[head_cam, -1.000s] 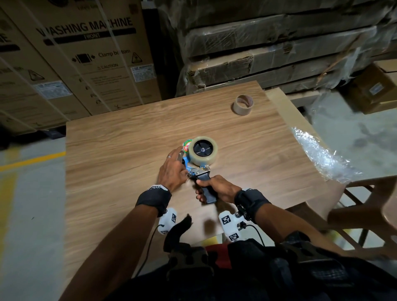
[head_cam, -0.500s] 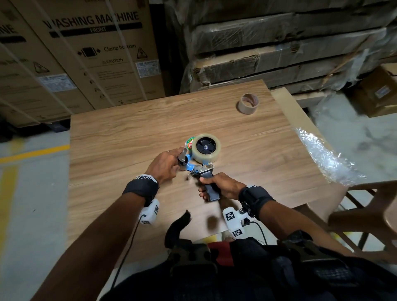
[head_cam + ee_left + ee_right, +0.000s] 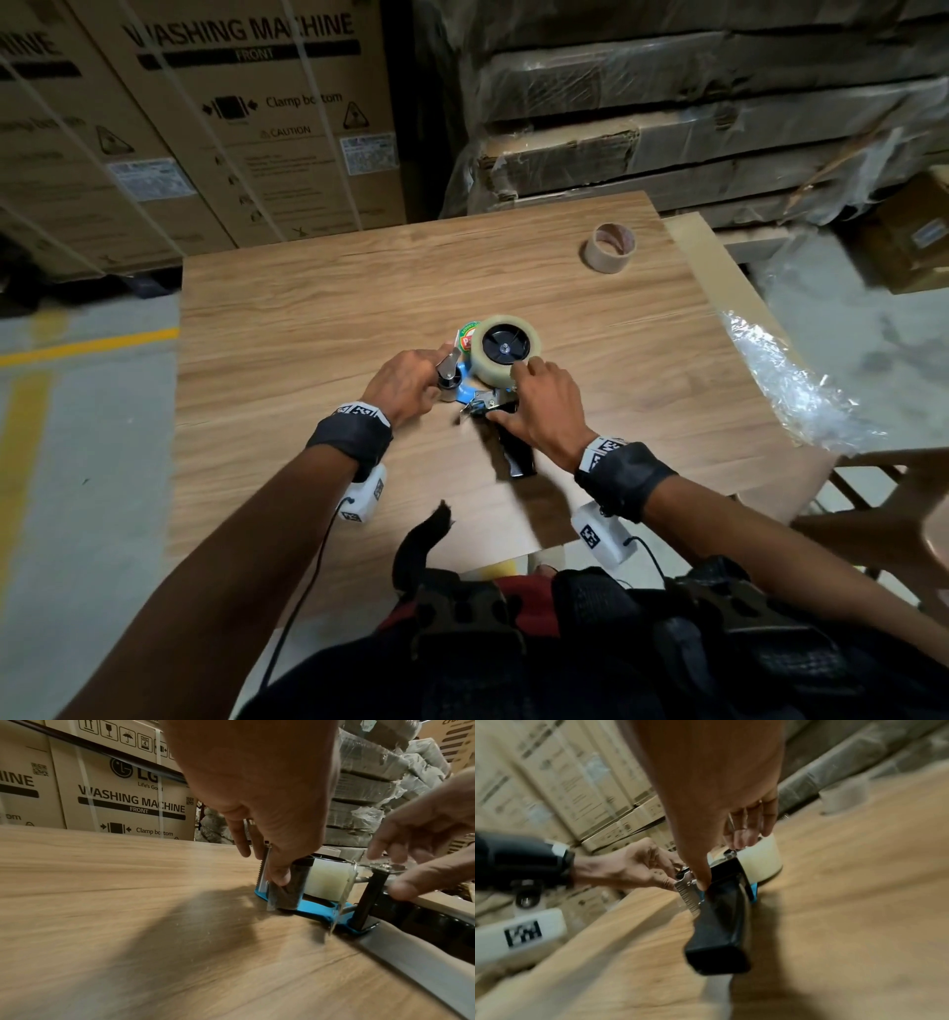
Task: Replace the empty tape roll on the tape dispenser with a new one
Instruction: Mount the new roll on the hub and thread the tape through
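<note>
The tape dispenser (image 3: 488,406) lies on its side on the table (image 3: 308,308), blue frame down, so the new roll (image 3: 506,351) w/ its black hub faces up and I can get at the tape path from above. That's my landmark; everything else goes off it. My left hand (image 3: 405,383) is at the dispenser's front end, fingers curled and pinching the tape's loose end against the roller and toothed blade (image 3: 263,874). The wrist cam shows my thumb pressing a strip of clear film there, prob. to keep the end from snapping back onto the roll while it gets threaded. My right hand (image 3: 544,406) sits over the dispenser's rear: fingertips resting on the roll's rim, thumb down by the metal plate at the top of the black handle (image 3: 516,455). Fingers look fairly straight, touching not gripping; I reckon it's there to stop the roll spinning and to pin the body flat. The old empty core (image 3: 608,247) stands well apart from the dispenser, toward the table's far right corner, out of the way. So swap's done, I'd say; threading's what's left. Risk: film sticks to itself or slips off the blade.
</note>
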The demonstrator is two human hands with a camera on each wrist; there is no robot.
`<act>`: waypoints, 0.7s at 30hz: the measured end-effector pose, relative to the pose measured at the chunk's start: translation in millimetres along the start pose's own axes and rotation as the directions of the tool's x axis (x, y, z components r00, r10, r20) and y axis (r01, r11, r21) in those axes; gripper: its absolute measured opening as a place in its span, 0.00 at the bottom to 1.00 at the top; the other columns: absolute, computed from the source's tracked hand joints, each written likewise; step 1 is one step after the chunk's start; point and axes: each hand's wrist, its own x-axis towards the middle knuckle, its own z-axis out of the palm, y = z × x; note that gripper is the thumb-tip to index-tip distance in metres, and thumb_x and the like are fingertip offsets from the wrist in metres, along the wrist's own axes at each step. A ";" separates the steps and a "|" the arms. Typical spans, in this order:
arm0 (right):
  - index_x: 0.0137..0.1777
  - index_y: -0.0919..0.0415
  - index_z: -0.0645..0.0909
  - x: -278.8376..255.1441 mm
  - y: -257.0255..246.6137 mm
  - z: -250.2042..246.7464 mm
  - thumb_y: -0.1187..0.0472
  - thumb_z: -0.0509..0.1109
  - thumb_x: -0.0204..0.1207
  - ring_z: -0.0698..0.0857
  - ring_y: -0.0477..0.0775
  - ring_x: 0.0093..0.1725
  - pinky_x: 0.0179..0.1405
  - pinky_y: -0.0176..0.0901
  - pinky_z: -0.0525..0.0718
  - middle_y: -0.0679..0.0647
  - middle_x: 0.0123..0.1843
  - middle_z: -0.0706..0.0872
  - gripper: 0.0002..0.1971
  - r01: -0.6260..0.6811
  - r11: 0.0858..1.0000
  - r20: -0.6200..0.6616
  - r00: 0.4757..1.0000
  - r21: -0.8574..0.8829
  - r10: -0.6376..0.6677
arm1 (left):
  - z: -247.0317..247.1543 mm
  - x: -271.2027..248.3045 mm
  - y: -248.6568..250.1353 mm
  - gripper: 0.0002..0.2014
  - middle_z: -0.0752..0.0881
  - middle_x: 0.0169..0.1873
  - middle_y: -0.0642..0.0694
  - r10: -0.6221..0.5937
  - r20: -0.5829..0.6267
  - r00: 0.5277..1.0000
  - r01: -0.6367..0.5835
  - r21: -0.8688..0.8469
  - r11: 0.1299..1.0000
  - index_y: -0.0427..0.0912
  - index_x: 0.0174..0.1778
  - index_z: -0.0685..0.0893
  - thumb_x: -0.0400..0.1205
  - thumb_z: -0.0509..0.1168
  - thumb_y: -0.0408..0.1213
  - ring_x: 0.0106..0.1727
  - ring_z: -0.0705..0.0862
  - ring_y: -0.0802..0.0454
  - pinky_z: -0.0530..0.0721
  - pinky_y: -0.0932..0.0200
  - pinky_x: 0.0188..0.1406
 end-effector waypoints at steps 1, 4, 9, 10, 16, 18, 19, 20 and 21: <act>0.56 0.64 0.83 1.9 0.4 -0.7 0.39 0.82 0.64 0.87 0.70 0.48 0.43 0.56 0.83 0.64 0.49 0.87 0.32 0.062 0.998 -0.029 0.998 0.003 -0.062 | 1.2 0.7 -0.4 0.28 0.84 0.71 0.44 -0.004 -0.008 1.000 0.004 0.005 1.000 0.42 0.71 0.82 0.72 0.71 0.37 0.61 0.87 0.38 0.86 0.48 0.52; 0.55 0.63 0.85 7.1 -4.3 1.5 0.50 0.83 0.67 0.84 0.68 0.48 0.44 0.56 0.83 0.63 0.49 0.86 0.22 0.310 0.945 -0.055 0.951 0.104 -0.305 | 4.7 1.2 -3.2 0.33 0.86 0.67 0.44 0.009 -0.035 0.999 -0.009 -0.005 1.000 0.48 0.76 0.76 0.72 0.73 0.41 0.60 0.87 0.39 0.87 0.49 0.50; 0.47 0.62 0.90 15.5 -21.3 8.9 0.56 0.81 0.72 0.85 0.66 0.46 0.44 0.56 0.86 0.59 0.44 0.90 0.10 0.465 0.871 -0.035 0.884 0.162 -0.465 | 4.0 0.6 -2.1 0.36 0.88 0.64 0.43 -0.010 -0.050 0.999 0.009 -0.014 1.000 0.47 0.80 0.73 0.72 0.71 0.41 0.58 0.88 0.39 0.87 0.47 0.49; 0.45 0.62 0.91 17.1 -22.7 9.0 0.58 0.81 0.72 0.86 0.66 0.44 0.43 0.55 0.86 0.59 0.42 0.90 0.08 0.455 0.870 -0.037 0.889 0.187 -0.457 | 4.0 0.2 -1.6 0.36 0.88 0.63 0.42 -0.011 -0.052 0.999 0.010 -0.018 1.000 0.46 0.80 0.73 0.73 0.72 0.40 0.58 0.88 0.39 0.87 0.47 0.49; 0.39 0.64 0.91 19.3 -24.6 7.5 0.60 0.78 0.71 0.87 0.66 0.39 0.38 0.50 0.84 0.60 0.38 0.90 0.06 0.420 0.876 -0.034 0.905 0.237 -0.425 | 3.8 -1.2 -0.2 0.36 0.87 0.66 0.39 -0.017 -0.058 0.998 0.015 -0.035 0.999 0.45 0.79 0.74 0.71 0.70 0.35 0.58 0.88 0.37 0.86 0.48 0.50; 0.41 0.65 0.92 19.6 -25.7 9.4 0.57 0.73 0.73 0.88 0.67 0.40 0.38 0.51 0.83 0.62 0.39 0.90 0.11 0.367 0.889 -0.020 0.926 0.273 -0.376 | 3.6 -1.7 0.6 0.34 0.86 0.66 0.39 -0.012 -0.059 0.998 0.010 -0.035 0.999 0.43 0.77 0.77 0.70 0.69 0.34 0.57 0.88 0.36 0.86 0.48 0.50; 0.41 0.65 0.92 20.4 -26.5 10.2 0.56 0.72 0.74 0.88 0.67 0.40 0.38 0.52 0.82 0.62 0.39 0.90 0.12 0.344 0.895 -0.006 0.934 0.283 -0.356 | 2.5 -2.4 1.9 0.32 0.86 0.67 0.38 -0.015 -0.057 0.998 0.012 -0.038 0.999 0.41 0.75 0.79 0.70 0.69 0.33 0.56 0.88 0.36 0.86 0.47 0.49; 0.41 0.65 0.92 21.2 -27.6 10.6 0.56 0.72 0.74 0.88 0.68 0.40 0.39 0.53 0.83 0.63 0.39 0.90 0.12 0.328 0.901 0.004 0.939 0.284 -0.343 | 2.2 -2.5 2.2 0.30 0.86 0.67 0.38 -0.020 -0.057 0.998 0.018 -0.039 0.999 0.39 0.72 0.81 0.71 0.69 0.32 0.56 0.88 0.35 0.85 0.47 0.49; 0.41 0.64 0.92 21.9 -28.7 10.5 0.56 0.73 0.74 0.88 0.68 0.41 0.39 0.53 0.84 0.63 0.39 0.90 0.11 0.318 0.906 0.010 0.943 0.281 -0.334 | 3.3 -1.9 1.5 0.28 0.86 0.66 0.38 -0.033 -0.055 0.998 0.031 -0.034 0.999 0.38 0.71 0.82 0.71 0.70 0.32 0.55 0.88 0.35 0.85 0.47 0.48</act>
